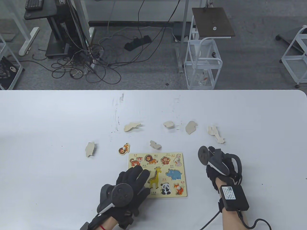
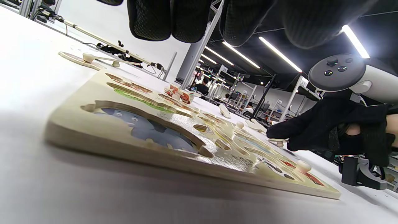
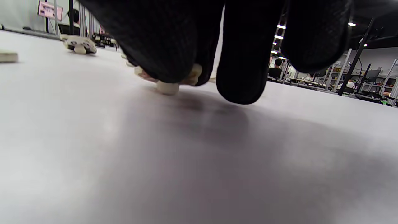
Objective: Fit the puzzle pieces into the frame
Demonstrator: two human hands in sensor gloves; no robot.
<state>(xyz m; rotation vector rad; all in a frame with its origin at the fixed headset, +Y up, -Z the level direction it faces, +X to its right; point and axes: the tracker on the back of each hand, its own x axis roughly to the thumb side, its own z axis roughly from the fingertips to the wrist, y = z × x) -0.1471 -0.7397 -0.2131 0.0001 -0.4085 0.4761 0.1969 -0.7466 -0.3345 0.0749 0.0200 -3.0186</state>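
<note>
The puzzle frame (image 1: 157, 195) lies flat at the table's front middle; it also shows in the left wrist view (image 2: 93, 137). A rabbit piece (image 1: 178, 160) and a fox piece (image 1: 178, 189) sit in it. My left hand (image 1: 134, 178) spreads its fingers (image 2: 174, 21) just over the frame's lower-left part, holding nothing. My right hand (image 1: 217, 167) is on the table right of the frame. Its fingertips (image 3: 239, 77) pinch a pale puzzle piece (image 3: 168, 85) whose knob touches the table. The table view hides that piece.
Several pale face-down pieces lie beyond the frame: one at the left (image 1: 90, 149), one (image 1: 131, 127), one (image 1: 168, 124), one (image 1: 191, 127), a long one (image 1: 215, 134) and a small one (image 1: 154, 144). A colourful face-up piece (image 1: 124, 149) lies by the frame's top-left corner.
</note>
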